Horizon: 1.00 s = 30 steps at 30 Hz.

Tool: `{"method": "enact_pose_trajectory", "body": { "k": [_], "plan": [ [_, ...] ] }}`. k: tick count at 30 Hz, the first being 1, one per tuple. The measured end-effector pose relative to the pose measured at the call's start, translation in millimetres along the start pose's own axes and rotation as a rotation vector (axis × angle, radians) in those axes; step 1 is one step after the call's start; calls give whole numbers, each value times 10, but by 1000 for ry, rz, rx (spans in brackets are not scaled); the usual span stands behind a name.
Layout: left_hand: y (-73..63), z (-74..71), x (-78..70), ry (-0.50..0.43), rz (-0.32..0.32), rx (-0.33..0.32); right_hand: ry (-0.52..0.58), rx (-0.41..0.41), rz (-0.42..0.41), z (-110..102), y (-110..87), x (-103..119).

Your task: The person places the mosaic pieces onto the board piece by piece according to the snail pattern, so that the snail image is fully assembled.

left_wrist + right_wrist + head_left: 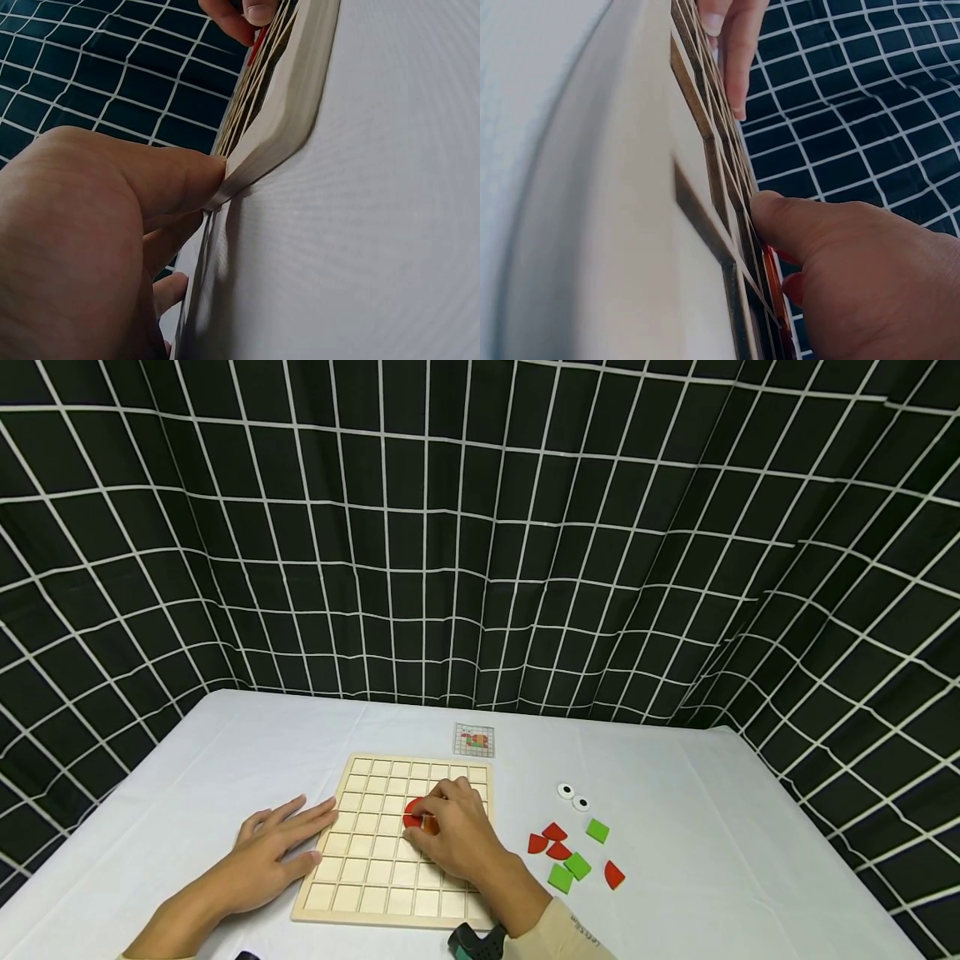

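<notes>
A pale wooden grid board [352, 906] lies on the white table. My left hand [273, 852] rests at the board's left edge, fingers extended; thumb contact also shows in the left wrist view [180, 176]. Over the board's right half is my right hand [461, 835], with its thumb and fingers bent around red tiles [412, 815] and an orange tile [430, 825] at the grid. Whether it pinches one or only presses is hidden by the fingers. In the right wrist view, an orange-red tile edge [775, 289] shows beside the right thumb.
Right of the board lie several red quarter-round tiles [558, 850], green square tiles [577, 866] and two white eye discs [566, 791]. A small picture card [474, 740] lies beyond the board. A black curtain with white grid lines [450, 543] stands behind the table.
</notes>
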State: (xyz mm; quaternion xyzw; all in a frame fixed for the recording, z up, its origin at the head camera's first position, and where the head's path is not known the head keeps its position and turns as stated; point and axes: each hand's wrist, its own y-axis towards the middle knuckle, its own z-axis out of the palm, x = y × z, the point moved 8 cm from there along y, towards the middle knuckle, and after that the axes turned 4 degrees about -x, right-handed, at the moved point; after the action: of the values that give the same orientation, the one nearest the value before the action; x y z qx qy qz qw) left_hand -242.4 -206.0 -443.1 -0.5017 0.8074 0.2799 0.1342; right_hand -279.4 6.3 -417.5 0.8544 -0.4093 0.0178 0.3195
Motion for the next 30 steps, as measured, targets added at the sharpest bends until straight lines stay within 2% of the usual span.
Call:
{"method": "enact_pose_trajectory", "body": {
  "k": [9,14,21,30],
  "plan": [
    [-1,4,2,-11,-16,10,20,-44,7,-43,-13,-6],
    [3,10,4,-16,-23,13,70,-65,6,-104,-5,16],
    [19,18,-7,-25,-24,13,171,-69,86,-296,28,-15],
    [0,18,7,-33,-34,16,179,-140,72,-566,-13,-53]
  ]
}}
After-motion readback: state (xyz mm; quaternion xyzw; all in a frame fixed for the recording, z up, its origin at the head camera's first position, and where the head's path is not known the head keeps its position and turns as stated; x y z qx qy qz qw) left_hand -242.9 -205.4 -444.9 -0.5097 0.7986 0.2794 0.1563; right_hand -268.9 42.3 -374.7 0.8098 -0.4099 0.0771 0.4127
